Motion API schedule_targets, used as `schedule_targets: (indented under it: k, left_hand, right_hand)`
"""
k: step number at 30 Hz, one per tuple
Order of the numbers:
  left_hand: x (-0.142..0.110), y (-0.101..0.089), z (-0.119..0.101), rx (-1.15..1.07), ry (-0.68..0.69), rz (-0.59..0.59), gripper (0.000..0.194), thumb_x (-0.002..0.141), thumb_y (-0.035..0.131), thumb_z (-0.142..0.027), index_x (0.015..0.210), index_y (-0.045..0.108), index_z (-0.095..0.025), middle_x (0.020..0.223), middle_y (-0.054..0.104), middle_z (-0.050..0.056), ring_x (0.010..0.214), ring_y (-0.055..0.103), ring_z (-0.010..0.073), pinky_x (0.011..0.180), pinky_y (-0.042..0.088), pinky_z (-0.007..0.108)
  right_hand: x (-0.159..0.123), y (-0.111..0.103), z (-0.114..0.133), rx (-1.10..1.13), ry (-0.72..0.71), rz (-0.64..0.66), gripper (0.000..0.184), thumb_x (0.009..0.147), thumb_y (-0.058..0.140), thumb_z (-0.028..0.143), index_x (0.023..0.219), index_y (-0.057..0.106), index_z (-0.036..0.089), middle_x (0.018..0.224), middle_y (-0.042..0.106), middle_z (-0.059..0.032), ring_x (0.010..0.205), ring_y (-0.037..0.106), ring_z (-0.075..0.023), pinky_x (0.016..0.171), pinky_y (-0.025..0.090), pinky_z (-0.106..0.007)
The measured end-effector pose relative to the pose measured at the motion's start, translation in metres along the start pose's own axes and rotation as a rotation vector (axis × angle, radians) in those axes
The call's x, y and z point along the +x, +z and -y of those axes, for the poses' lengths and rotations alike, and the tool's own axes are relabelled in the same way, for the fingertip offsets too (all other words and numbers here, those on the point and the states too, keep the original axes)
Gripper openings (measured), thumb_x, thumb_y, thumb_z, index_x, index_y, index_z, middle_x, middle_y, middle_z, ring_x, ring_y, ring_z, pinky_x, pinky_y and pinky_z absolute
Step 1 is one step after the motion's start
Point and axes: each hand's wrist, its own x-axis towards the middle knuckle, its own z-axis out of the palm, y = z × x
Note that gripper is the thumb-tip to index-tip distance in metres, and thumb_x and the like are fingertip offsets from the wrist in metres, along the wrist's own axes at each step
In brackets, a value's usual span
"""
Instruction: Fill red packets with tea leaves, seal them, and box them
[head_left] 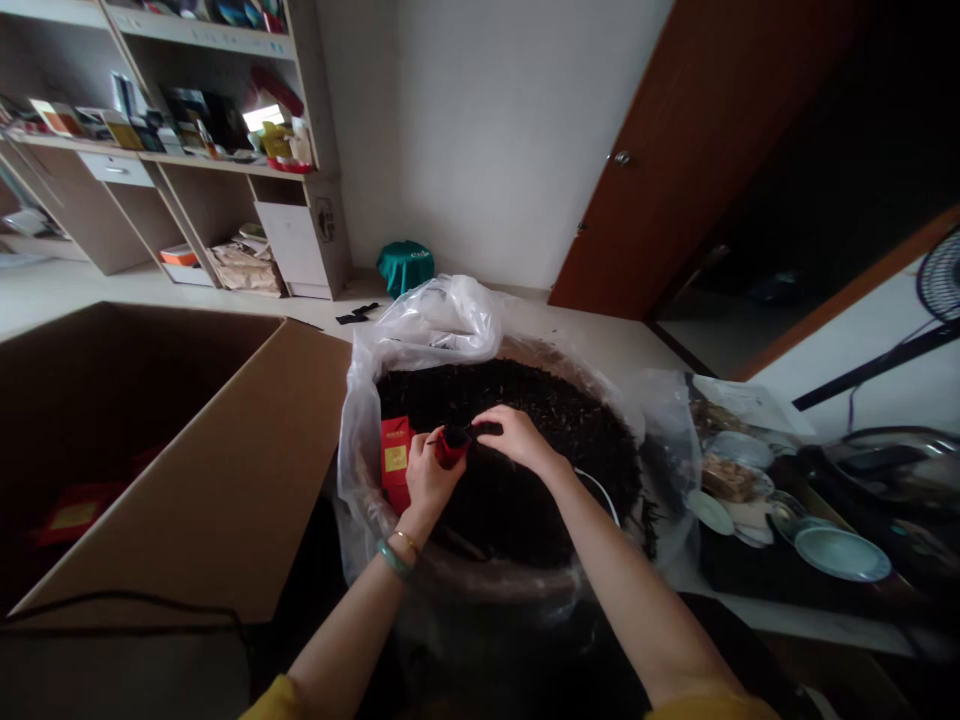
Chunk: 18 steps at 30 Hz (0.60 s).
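Note:
My left hand (433, 475) is wrapped round a small red packet (452, 444), its dark mouth facing up. My right hand (516, 438) is just beside that mouth, thumb and fingers curled round a pinch of dark dried leaves (489, 429). Below both hands lies a wide heap of the same dark, leaf-like bits (577, 410), inside a large clear plastic bag (360, 400) with its rim folded open. A red box (395, 436) with a gold label stands against the bag's left side, next to my left hand.
On the left a deep cardboard box (300, 450) holds red boxes (75, 515). Plates (841, 553) and bowls of food stand on a dark surface at right. Behind are a shelf unit (296, 245), a teal-covered bin (406, 266) and a wooden door (645, 200).

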Motion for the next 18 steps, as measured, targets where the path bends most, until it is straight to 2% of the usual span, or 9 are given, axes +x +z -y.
schedule_targets:
  k: [2, 7, 12, 15, 18]
  left_hand:
    - [0.0, 0.001, 0.001, 0.007, 0.009, 0.0, 0.047, 0.069, 0.07, -0.03, 0.113, 0.059, -0.019, 0.1, 0.058, 0.006, 0.089, 0.06, 0.0209, 0.073, 0.052, 0.031]
    - [0.0, 0.002, 0.004, 0.009, 0.022, 0.012, 0.05, 0.067, 0.071, -0.03, 0.114, 0.058, -0.018, 0.097, 0.057, 0.006, 0.087, 0.06, 0.0206, 0.07, 0.051, 0.03]
    - [0.0, 0.0, 0.001, 0.002, -0.017, 0.008, 0.056, 0.068, 0.07, -0.031, 0.12, 0.053, -0.02, 0.099, 0.055, 0.006, 0.087, 0.059, 0.0204, 0.07, 0.051, 0.03]
    - [0.001, -0.001, -0.002, -0.008, -0.028, -0.008, 0.066, 0.068, 0.07, -0.029, 0.129, 0.045, -0.02, 0.098, 0.054, 0.006, 0.087, 0.058, 0.0209, 0.075, 0.051, 0.032]
    - [0.0, -0.001, -0.002, -0.013, -0.018, 0.011, 0.074, 0.068, 0.07, -0.027, 0.134, 0.037, -0.02, 0.098, 0.053, 0.005, 0.088, 0.056, 0.0212, 0.08, 0.05, 0.035]
  right_hand:
    - [0.003, -0.006, 0.014, 0.025, -0.033, -0.032, 0.028, 0.071, 0.068, 0.009, 0.098, 0.071, 0.02, 0.101, 0.068, -0.0054, 0.095, 0.063, -0.018, 0.091, 0.047, -0.032]
    - [0.01, -0.004, 0.041, 0.039, -0.087, 0.048, 0.038, 0.069, 0.068, 0.006, 0.104, 0.069, 0.021, 0.102, 0.069, -0.005, 0.095, 0.064, -0.0183, 0.091, 0.048, -0.033]
    - [-0.003, -0.005, 0.025, 0.075, 0.018, -0.008, 0.036, 0.071, 0.067, 0.008, 0.104, 0.068, 0.022, 0.102, 0.069, -0.0035, 0.095, 0.065, -0.018, 0.089, 0.049, -0.032]
    - [-0.018, -0.007, 0.013, 0.044, 0.087, 0.045, 0.034, 0.073, 0.068, 0.013, 0.105, 0.067, 0.022, 0.101, 0.069, -0.0032, 0.093, 0.065, -0.0179, 0.087, 0.049, -0.032]
    - [-0.026, -0.002, 0.015, -0.068, 0.024, 0.03, 0.034, 0.074, 0.071, 0.022, 0.108, 0.066, 0.022, 0.109, 0.066, -0.0055, 0.1, 0.06, -0.0189, 0.092, 0.045, -0.034]
